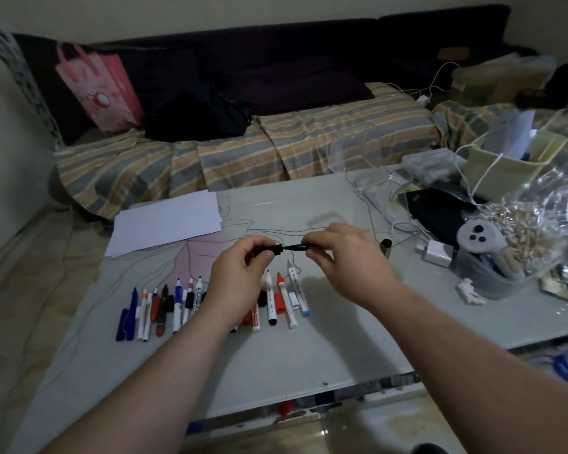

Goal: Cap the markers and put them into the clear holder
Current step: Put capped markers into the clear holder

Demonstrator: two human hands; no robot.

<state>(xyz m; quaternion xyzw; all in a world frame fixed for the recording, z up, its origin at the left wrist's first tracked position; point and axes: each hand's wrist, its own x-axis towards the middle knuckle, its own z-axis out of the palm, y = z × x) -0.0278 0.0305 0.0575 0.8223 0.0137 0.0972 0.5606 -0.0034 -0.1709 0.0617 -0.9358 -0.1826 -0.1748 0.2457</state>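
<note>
Left hand pinches black cap; right hand pinches black marker, tip at the cap's mouth, above table. Uncapped markers in a row below. Clear holder far right; near edge bare.

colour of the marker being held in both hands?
Black marker, held between left hand and right hand; head view.

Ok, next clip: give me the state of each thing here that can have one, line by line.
left hand: pinches a black cap
right hand: holds a black marker, tip towards the cap
black marker: uncapped, held above the table
row of markers: lying on the table, several uncapped with caps beside them
clear holder: standing upright; contents unclear
</note>
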